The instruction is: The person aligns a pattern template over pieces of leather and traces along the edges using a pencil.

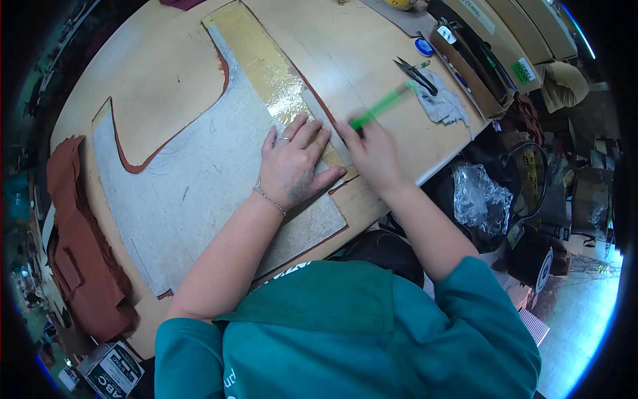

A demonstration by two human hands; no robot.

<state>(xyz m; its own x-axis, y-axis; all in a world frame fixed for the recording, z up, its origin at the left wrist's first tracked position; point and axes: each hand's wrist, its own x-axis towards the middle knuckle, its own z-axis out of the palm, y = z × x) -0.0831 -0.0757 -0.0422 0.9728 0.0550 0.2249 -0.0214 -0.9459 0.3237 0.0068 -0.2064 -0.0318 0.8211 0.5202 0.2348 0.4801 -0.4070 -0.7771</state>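
My left hand [297,159] lies flat, fingers a little apart, on a large grey pattern board [193,179]. A shiny yellow strip [256,56] runs along the board's right part, and a narrow grey strip [323,121] lies beside my fingertips. Reddish-brown leather [226,72] shows as a thin border under the board's edges. Closed around a slim green pen-like tool [382,106], my right hand [372,153] is at the board's right edge. The tool is blurred and its tip is hidden, so its exact kind cannot be made out.
Black-handled snips [417,76] rest on a white rag [442,103] at the right, near a small blue round item [423,46]. Cardboard boxes [495,40] stand at the table's far right. Folded brown leather pieces [83,253] lie along the left edge.
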